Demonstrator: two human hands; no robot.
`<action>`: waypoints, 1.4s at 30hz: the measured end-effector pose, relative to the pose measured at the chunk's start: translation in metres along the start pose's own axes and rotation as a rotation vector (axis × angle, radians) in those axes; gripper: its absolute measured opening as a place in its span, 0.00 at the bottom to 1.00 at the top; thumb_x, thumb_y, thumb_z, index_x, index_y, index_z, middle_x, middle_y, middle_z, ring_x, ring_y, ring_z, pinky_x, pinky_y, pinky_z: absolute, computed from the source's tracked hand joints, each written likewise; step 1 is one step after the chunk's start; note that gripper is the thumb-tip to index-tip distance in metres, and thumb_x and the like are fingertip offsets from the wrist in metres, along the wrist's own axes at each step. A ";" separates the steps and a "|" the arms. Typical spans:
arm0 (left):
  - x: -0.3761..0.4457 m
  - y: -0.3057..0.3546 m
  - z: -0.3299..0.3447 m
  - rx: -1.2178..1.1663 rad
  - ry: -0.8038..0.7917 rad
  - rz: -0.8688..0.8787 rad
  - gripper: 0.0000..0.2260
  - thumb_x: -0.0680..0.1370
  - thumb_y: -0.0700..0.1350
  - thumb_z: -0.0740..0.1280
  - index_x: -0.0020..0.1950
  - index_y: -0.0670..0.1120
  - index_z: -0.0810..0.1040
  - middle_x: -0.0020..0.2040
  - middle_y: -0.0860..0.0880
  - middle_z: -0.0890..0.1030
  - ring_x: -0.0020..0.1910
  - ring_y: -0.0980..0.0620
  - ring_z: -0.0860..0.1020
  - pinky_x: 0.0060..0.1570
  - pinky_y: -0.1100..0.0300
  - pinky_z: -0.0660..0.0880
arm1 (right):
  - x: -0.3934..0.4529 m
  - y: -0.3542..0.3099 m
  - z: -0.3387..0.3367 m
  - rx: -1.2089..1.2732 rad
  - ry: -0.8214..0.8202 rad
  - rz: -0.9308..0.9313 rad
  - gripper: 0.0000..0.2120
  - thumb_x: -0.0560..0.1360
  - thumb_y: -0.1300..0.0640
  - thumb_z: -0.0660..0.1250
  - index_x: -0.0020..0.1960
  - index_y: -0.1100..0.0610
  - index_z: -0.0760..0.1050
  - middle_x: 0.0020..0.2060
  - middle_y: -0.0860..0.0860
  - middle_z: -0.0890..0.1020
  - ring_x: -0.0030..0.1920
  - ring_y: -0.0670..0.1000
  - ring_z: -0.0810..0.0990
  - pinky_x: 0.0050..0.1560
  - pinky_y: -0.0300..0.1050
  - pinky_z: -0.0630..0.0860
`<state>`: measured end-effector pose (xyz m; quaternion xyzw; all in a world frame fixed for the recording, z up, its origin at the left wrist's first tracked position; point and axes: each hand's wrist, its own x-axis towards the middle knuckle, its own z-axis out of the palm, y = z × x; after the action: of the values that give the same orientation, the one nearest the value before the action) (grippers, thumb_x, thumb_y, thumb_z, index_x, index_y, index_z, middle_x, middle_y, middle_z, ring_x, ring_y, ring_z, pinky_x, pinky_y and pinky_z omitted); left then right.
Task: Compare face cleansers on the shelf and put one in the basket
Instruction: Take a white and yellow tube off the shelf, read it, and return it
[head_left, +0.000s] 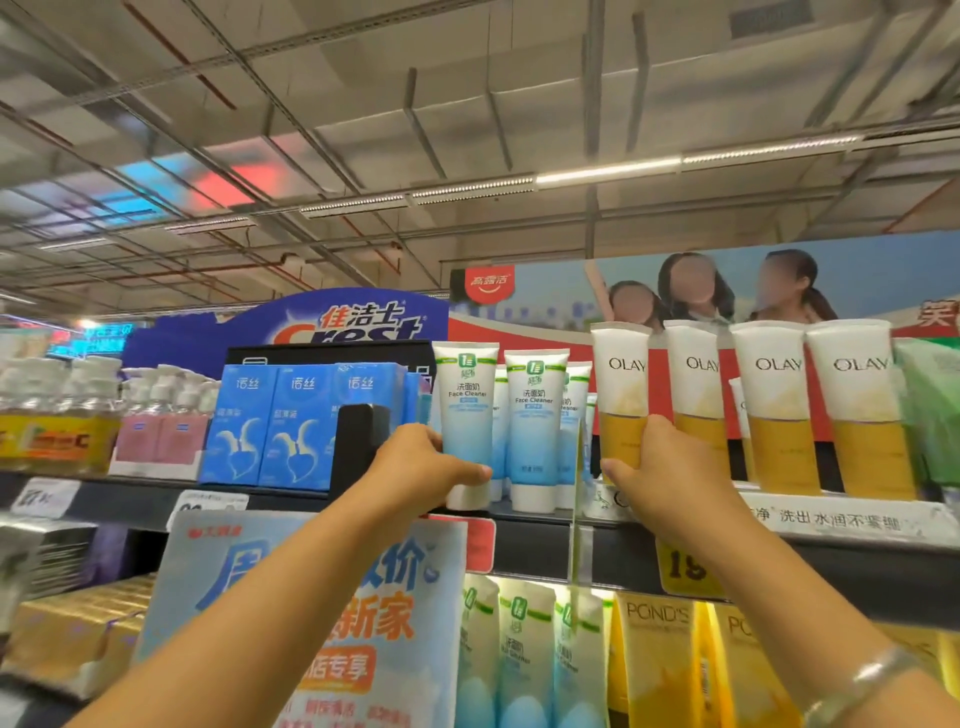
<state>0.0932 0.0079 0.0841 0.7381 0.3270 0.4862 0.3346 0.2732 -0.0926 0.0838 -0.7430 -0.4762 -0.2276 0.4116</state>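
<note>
- From my remote feed: both arms reach up to the top shelf (545, 525) of a supermarket aisle, each hand on a face cleanser.
- The left hand (415, 467) grasps a blue-and-white tube (466, 415) marked "Face Cleaner", thumb across its lower front, fingers wrapped behind; the tube stands upright, cap down, at the shelf's front edge.
- The right hand (660, 467) grasps a white-and-yellow Olay tube (621, 395), leftmost of its row, thumb at the base and fingers curled round its right side; it too is upright on the shelf.
- A bracelet (857, 680) circles the right wrist.
- Three more Olay tubes (779, 405) stand to the right; a second blue tube (535, 431) stands between the two held ones.
- Blue boxes (270, 426) sit left of the left hand, a promotional sign (311, 613) hangs below it, and yellow Pond's packs (660, 665) fill the lower shelf.
- I see no basket from this view.
</note>
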 end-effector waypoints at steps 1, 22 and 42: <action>0.001 -0.001 0.000 0.011 -0.003 0.003 0.14 0.69 0.43 0.75 0.51 0.41 0.78 0.50 0.44 0.82 0.50 0.47 0.80 0.53 0.53 0.78 | 0.001 0.000 0.001 -0.008 0.002 0.002 0.17 0.76 0.48 0.65 0.55 0.60 0.66 0.44 0.53 0.73 0.42 0.52 0.71 0.39 0.45 0.68; 0.004 -0.008 0.004 0.123 0.066 0.129 0.15 0.71 0.46 0.74 0.48 0.50 0.68 0.54 0.47 0.78 0.48 0.53 0.77 0.35 0.67 0.73 | 0.009 -0.007 0.010 0.176 0.153 0.020 0.13 0.75 0.57 0.68 0.54 0.60 0.66 0.39 0.52 0.73 0.41 0.53 0.73 0.38 0.46 0.69; -0.080 0.018 -0.012 -0.206 0.108 0.368 0.03 0.76 0.40 0.67 0.47 0.48 0.77 0.45 0.49 0.80 0.46 0.51 0.81 0.50 0.54 0.79 | -0.101 0.005 -0.029 0.687 0.269 -0.039 0.18 0.71 0.53 0.72 0.57 0.49 0.68 0.43 0.37 0.73 0.43 0.38 0.72 0.38 0.33 0.66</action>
<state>0.0594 -0.0649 0.0623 0.7202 0.1530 0.6086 0.2959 0.2348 -0.1706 0.0237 -0.5158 -0.4806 -0.1580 0.6914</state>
